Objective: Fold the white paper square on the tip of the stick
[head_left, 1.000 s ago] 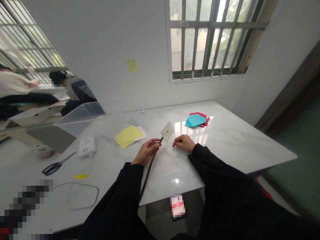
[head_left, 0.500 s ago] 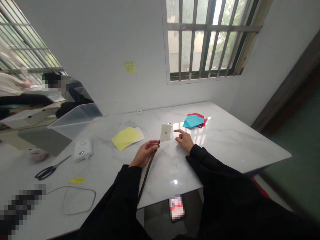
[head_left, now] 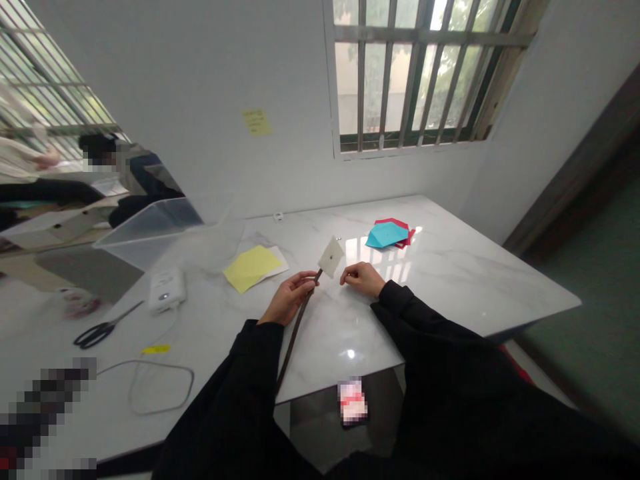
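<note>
My left hand (head_left: 290, 297) is closed around the upper part of a brown stick (head_left: 296, 333), thumb pressed against the fingers. At the stick's tip is a square piece of white paper (head_left: 327, 265) with a dark dot at its middle, tilted like a diamond; it looks like a small pinwheel. My right hand (head_left: 365, 279) is just right of the white paper and apart from it, its fingers curled in with nothing visible in them. Left of the stick, a yellow sheet (head_left: 253, 268) lies partly over a white sheet (head_left: 280, 257).
Blue folded paper (head_left: 387, 235) lies on red paper (head_left: 407, 239) at the back right of the marbled table (head_left: 450, 287). Black scissors (head_left: 100, 333), a white device (head_left: 167, 291) with a cable and a clear plastic bin (head_left: 150, 230) are on the left. People sit beyond.
The white paper has turned from nearly upright to a diamond tilt. My right hand's pointing finger has curled in, and the hand has shifted slightly left. The view has tipped slightly down.
</note>
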`<state>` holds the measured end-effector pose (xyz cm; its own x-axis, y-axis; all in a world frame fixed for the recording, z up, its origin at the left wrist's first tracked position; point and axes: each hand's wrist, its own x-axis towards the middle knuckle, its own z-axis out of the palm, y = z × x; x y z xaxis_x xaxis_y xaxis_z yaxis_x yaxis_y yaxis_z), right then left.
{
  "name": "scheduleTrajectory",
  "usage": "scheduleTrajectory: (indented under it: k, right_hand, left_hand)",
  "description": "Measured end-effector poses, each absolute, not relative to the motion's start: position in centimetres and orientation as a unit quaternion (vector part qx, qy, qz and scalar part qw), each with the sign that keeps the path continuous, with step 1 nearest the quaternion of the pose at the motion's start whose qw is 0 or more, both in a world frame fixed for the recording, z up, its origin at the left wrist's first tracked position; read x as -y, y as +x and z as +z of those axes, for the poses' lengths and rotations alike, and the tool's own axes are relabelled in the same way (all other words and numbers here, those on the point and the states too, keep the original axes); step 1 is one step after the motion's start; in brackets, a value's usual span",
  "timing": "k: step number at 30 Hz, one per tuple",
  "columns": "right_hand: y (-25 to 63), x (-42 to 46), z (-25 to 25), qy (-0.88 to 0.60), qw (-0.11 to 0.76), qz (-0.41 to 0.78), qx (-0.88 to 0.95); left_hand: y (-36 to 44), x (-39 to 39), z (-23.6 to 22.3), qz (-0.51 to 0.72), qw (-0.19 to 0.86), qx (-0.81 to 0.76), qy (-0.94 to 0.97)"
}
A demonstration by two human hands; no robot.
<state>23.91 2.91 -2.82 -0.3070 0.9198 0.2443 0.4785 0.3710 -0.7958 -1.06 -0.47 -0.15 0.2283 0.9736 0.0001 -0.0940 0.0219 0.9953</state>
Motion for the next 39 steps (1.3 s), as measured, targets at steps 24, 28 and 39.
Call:
scheduleTrajectory:
  k: [24, 28, 39]
  right_hand:
    - [23.90, -2.76, -2.72, -0.475, 0.355, 0.280, 0.755]
    - [23.94, -2.72, -2.70, -0.475, 0.358, 0.272, 0.757]
    - [23.94, -2.70, -2.69, -0.473, 0.361, 0.270, 0.757]
  left_hand:
    - [-0.72, 0.75, 0.37, 0.463, 0.589, -0.417, 0.515]
    - [-0.67, 0.76, 0.39, 0.463, 0.589, -0.415, 0.516]
    - [-0.67, 0.76, 0.31, 0.466, 0.587, -0.416, 0.516]
